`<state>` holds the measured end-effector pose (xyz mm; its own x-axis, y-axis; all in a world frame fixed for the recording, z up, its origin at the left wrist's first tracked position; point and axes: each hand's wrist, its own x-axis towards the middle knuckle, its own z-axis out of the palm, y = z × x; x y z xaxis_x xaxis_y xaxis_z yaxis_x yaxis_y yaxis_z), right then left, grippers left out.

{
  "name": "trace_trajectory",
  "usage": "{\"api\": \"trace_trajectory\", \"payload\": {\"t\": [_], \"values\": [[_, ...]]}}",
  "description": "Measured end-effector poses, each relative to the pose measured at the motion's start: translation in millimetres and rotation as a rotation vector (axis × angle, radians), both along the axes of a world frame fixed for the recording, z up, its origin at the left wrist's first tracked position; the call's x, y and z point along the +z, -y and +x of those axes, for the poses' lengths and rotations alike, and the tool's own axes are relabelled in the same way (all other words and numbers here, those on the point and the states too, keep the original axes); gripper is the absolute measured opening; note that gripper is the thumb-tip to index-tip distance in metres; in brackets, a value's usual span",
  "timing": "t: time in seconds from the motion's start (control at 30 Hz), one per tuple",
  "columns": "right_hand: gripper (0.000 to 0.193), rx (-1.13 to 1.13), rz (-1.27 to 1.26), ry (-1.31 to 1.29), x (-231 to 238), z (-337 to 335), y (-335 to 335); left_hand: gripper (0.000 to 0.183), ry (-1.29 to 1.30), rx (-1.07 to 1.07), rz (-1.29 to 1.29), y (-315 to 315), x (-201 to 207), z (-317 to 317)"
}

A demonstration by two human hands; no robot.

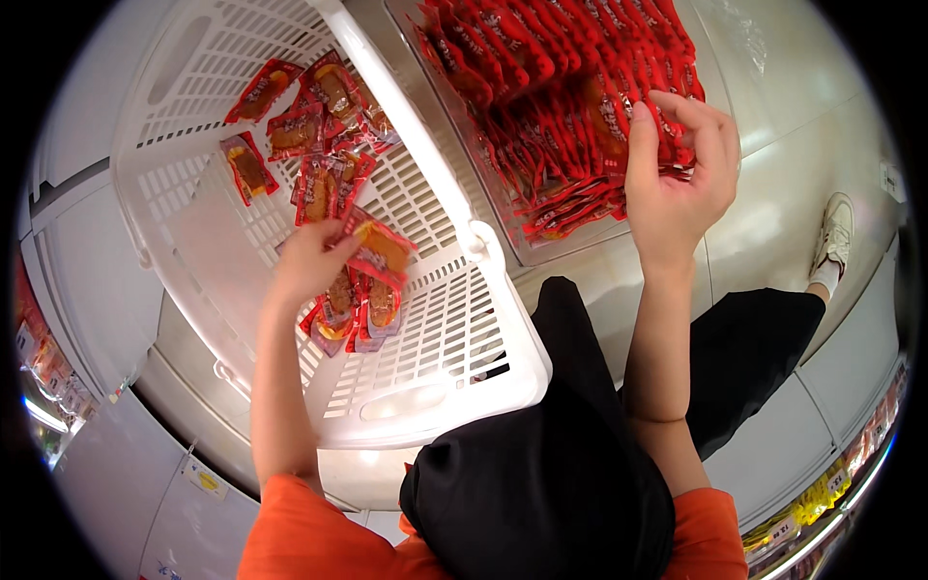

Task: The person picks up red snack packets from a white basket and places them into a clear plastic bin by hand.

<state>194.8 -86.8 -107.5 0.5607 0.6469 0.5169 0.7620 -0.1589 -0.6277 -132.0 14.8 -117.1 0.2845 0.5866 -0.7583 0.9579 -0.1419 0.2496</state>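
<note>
My left hand (311, 263) is inside the white plastic basket (530, 372), its fingers closed on a red snack packet (380, 253) with a clear window showing brown food. Beneath and beyond that hand, more such packets (327, 193) lie loose in the basket. At the right, my right hand (688, 179) is at the near right part of a clear bin (527, 246) full of red snack packets (541, 140) standing in rows. Its thumb and fingers curl around a red packet (673, 138); part of that packet is hidden behind the hand.
The basket's raised handle (387, 92) lies between basket and bin. Black cloth (541, 464) covers my lap, and a shoe (833, 232) rests on the tiled floor (764, 184) at the right. Shelves with yellow packages (810, 503) line the lower right.
</note>
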Motion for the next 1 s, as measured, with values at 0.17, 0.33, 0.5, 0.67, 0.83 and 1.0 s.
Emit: {"api": "trace_trajectory", "payload": {"t": [0.17, 0.33, 0.5, 0.67, 0.83, 1.0], "values": [[0.016, 0.051, 0.052, -0.152, 18, -18, 1, 0.02, 0.733, 0.928, 0.231, -12, 63, 20], [0.015, 0.236, 0.101, -0.113, 43, -42, -7, 0.026, 1.42, 0.945, -0.135, 11, 88, 34], [0.012, 0.681, -0.125, -0.297, 69, -61, -13, 0.039, 1.455, 0.891, -0.284, 39, 80, 52], [0.016, 0.699, -0.183, -0.789, 70, -70, -12, 0.018, 1.397, 0.718, -0.276, 37, 92, 66], [0.018, 0.62, -0.064, -1.285, 73, -72, -14, 0.017, 1.186, 0.644, -0.323, 37, 96, 70], [0.013, 0.567, -0.013, -1.346, 65, -76, -18, 0.017, 1.141, 0.625, -0.254, 36, 85, 71]]}}
